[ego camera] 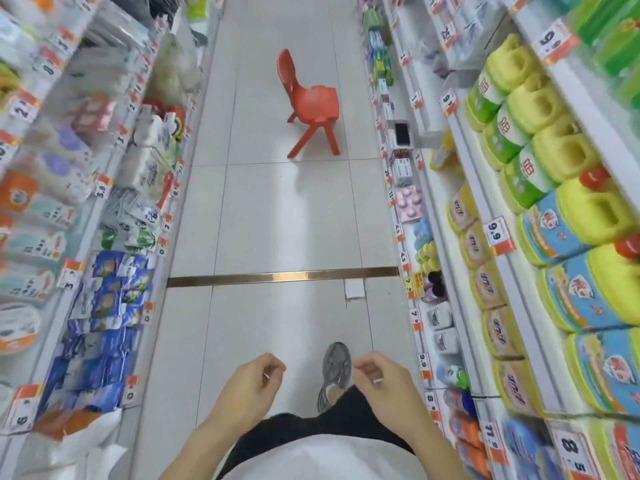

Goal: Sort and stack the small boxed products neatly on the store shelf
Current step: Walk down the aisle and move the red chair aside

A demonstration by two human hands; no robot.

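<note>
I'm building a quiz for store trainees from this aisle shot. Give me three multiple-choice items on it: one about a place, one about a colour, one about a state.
1. Where does the small plastic chair stand?
A. on the white tiled aisle floor ahead
B. on a right-hand shelf
C. beside the grey sneaker

2. What colour is that chair?
A. blue
B. red
C. yellow

3. What are the person's two bare hands doing?
A. gripping a box
B. resting on a shelf
C. loosely curled, holding no product

Answers:
1 A: it stands on the tiles between the shelves, far ahead of the sneaker.
2 B: seat, back and legs are all red.
3 C: left hand and right hand hover empty over the floor.
</note>
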